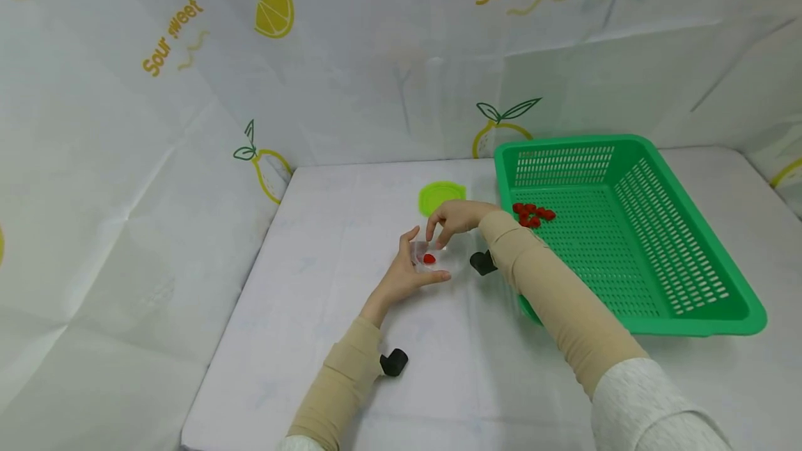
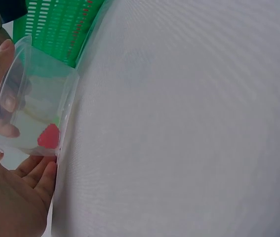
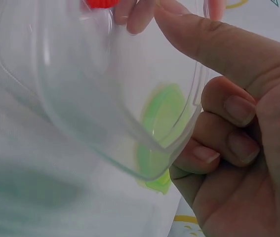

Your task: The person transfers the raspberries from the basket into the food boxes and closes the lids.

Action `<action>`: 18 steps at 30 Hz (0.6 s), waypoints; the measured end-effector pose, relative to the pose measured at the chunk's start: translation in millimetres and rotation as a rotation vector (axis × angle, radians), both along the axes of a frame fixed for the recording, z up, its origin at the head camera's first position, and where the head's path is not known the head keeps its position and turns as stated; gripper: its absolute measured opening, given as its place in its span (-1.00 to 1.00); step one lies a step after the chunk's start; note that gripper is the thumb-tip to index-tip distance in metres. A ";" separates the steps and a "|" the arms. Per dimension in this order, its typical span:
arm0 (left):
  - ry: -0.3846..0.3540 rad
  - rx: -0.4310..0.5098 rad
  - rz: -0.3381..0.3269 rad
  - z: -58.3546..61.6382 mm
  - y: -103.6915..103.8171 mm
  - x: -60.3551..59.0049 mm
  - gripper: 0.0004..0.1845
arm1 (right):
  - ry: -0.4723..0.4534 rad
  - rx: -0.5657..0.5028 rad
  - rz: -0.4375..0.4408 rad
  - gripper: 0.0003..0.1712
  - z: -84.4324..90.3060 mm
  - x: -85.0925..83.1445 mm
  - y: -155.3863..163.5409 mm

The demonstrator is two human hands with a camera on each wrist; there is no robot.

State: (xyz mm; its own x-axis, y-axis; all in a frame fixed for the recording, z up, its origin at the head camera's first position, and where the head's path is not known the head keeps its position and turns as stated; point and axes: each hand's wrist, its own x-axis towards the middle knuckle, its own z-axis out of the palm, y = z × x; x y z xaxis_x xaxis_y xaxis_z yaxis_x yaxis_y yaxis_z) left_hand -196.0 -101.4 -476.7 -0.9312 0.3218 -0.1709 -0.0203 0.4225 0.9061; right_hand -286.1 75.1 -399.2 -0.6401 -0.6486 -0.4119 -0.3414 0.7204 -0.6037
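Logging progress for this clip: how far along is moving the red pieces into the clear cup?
Barely started. One red piece lies in the clear cup, which the left hand holds in its grip. The right hand is at the cup's rim. A cluster of red pieces remains in the green basket; the green lid lies off, behind.

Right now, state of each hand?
Left hand: grips the clear cup with one red piece inside.
Right hand: fingers curled at cup rim, seemingly holding nothing.
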 end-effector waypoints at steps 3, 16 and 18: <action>0.002 -0.003 -0.001 1.2 0.4 -0.5 0.17 | 0.004 -0.006 0.016 -0.75 0.6 -0.2 1.5; 0.008 0.019 -0.002 0.0 -2.0 -3.3 0.15 | -0.063 -0.008 0.078 -0.68 8.4 -2.5 4.7; 0.005 0.026 0.001 -0.9 -3.7 -3.2 0.16 | -0.060 -0.005 0.091 -0.67 13.2 -1.6 4.2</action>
State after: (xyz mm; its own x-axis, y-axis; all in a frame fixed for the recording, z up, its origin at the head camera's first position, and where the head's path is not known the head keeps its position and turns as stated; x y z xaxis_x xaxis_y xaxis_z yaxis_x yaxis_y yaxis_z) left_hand -199.2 -105.1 -477.6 -0.9325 0.3247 -0.1581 -0.0165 0.3989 0.9168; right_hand -287.7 79.3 -386.0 -0.5531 -0.7047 -0.4444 -0.3683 0.6853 -0.6283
